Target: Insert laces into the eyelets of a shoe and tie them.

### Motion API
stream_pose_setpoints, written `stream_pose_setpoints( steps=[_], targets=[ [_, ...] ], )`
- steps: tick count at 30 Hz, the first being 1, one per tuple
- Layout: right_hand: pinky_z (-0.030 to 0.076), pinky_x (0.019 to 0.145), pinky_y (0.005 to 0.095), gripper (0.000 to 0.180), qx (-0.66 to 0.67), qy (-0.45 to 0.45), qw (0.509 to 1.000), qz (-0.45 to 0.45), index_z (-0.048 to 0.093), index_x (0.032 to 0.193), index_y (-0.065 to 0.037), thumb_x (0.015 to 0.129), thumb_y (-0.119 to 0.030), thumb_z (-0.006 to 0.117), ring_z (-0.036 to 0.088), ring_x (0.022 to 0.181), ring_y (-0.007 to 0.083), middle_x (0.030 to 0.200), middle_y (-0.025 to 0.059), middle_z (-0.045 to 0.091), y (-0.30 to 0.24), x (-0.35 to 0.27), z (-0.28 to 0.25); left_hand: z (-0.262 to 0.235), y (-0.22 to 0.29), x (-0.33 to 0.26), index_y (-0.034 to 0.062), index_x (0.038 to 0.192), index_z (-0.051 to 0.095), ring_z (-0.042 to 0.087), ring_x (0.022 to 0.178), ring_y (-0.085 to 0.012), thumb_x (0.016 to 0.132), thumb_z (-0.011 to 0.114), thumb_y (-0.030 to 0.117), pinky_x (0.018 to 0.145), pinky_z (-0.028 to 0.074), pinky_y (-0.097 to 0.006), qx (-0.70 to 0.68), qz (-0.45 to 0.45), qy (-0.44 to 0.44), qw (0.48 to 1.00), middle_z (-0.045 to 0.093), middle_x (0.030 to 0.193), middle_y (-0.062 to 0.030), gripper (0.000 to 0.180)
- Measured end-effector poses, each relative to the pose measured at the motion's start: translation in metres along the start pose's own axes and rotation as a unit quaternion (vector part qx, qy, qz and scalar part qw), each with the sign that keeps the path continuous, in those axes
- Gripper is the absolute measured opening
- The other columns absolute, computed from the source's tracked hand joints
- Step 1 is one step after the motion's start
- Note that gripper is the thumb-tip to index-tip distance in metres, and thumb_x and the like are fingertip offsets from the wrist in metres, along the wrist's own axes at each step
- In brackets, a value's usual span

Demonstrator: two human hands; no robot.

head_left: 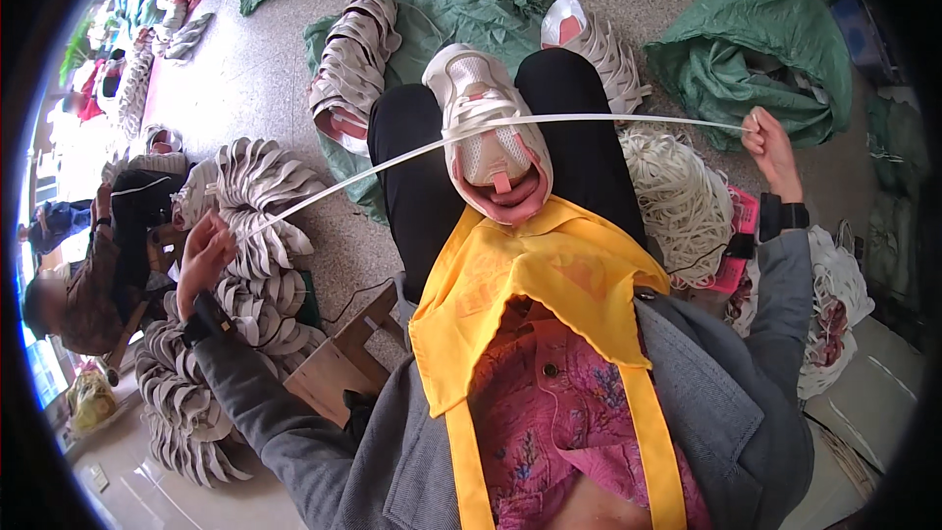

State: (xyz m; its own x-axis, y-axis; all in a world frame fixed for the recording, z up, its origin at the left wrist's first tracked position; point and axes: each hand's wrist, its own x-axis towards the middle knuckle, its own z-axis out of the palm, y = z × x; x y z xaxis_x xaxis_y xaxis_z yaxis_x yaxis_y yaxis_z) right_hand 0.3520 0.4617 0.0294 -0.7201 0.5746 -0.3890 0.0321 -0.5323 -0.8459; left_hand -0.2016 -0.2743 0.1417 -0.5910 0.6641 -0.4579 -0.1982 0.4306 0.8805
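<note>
A white and pink sneaker (491,142) rests between my knees, its toe pointing away and its pink-lined opening toward me. A flat white shoelace (618,119) crosses the front of the shoe and stretches far out to both sides. My left hand (204,253) is closed on one length of it, out at the left. Raised at the right, my right hand (770,145) pinches the other end between thumb and fingers. Some lace lies over the tongue; which eyelets it passes through is too small to tell.
Nested rows of shoe uppers (260,186) stand on the floor at my left. A heap of white laces (677,201) lies by my right thigh, beside a pink basket (743,226). Green sacks (760,44) lie ahead. Another person (83,304) sits at far left.
</note>
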Motion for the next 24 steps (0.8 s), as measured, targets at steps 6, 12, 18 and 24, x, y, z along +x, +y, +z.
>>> stream_pose_setpoints(
  steps=[6,12,18,24],
  targets=[
    [0.036,0.053,0.0219,0.022,0.141,0.067,0.988,0.011,0.046,0.089,-0.005,0.106,-0.016,0.056,0.042,0.063,0.0077,0.082,0.0024,0.049,0.002,0.002,-0.066,-0.002,-0.034,-0.019,0.0083,0.099,0.050,0.044,0.063,-0.0067,0.103,0.062,0.014,0.058,0.036,-0.021,-0.071,-0.003,0.004,0.997,0.049,0.076,0.0031,0.013],
    [0.036,0.054,0.0231,0.021,0.166,0.106,0.980,0.001,0.048,0.091,-0.004,0.105,-0.016,0.057,0.043,0.065,0.0091,0.084,0.0042,0.051,0.001,0.010,-0.095,-0.023,-0.062,-0.045,0.0095,0.097,0.049,0.044,0.065,-0.0064,0.104,0.061,0.013,0.060,0.038,-0.022,-0.124,0.021,0.024,0.992,0.049,0.075,0.0027,0.014],
    [0.035,0.053,0.0240,0.014,-0.051,0.095,0.994,-0.025,0.051,0.096,-0.008,0.107,-0.017,0.052,0.042,0.064,0.0074,0.086,0.0026,0.053,0.018,-0.001,-0.042,0.025,-0.055,-0.024,0.0101,0.094,0.056,0.053,0.066,-0.0073,0.100,0.065,0.015,0.060,0.041,-0.023,0.007,-0.089,0.061,0.994,0.058,0.076,0.0030,0.012],
    [0.044,0.054,0.0165,0.026,-0.433,-0.015,0.901,0.023,0.071,0.114,-0.005,0.101,-0.027,0.066,0.056,0.063,0.0015,0.095,0.0009,0.075,0.016,0.001,0.102,0.102,-0.018,0.033,0.0028,0.100,0.064,0.061,0.076,-0.0091,0.095,0.070,0.013,0.067,0.048,-0.025,0.310,0.004,-0.014,0.951,0.068,0.087,-0.0012,0.013]
  ],
)
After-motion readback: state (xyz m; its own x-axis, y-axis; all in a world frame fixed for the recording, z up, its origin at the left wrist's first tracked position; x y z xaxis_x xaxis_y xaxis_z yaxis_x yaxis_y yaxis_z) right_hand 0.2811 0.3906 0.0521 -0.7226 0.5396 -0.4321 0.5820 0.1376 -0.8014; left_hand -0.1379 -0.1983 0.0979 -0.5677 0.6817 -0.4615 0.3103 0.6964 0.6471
